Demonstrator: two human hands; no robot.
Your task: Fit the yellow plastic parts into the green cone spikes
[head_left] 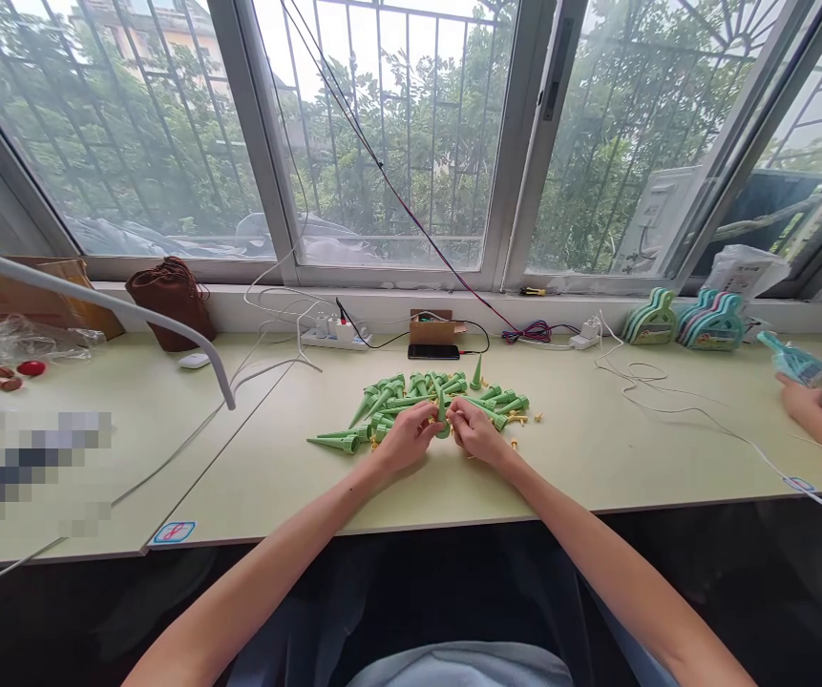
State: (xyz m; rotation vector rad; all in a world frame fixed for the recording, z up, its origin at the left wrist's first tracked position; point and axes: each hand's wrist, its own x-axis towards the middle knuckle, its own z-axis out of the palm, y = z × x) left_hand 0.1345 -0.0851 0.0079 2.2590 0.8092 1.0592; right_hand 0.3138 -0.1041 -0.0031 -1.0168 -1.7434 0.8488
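Over the middle of the table my left hand [409, 441] is closed round a green plastic spike [441, 408], which it holds upright with the point up. My right hand [480, 431] is pinched beside that spike, its fingertips close to it; whatever they grip is too small or hidden to make out. Behind and around both hands lies a loose heap of similar green spikes [382, 393], each with a wide collar at one end. One spike [477, 374] stands alone on its collar behind the heap. Small yellow plastic pieces [516, 419] are scattered at the heap's right side.
A phone [433, 352] leans by a small cardboard box [432, 329] at the back. Power strips and cables [339, 330] run along the windowsill. Green hangers [650, 318] stand at the back right. Another person's hands [811, 401] hold a teal bagged item [801, 363] at far right.
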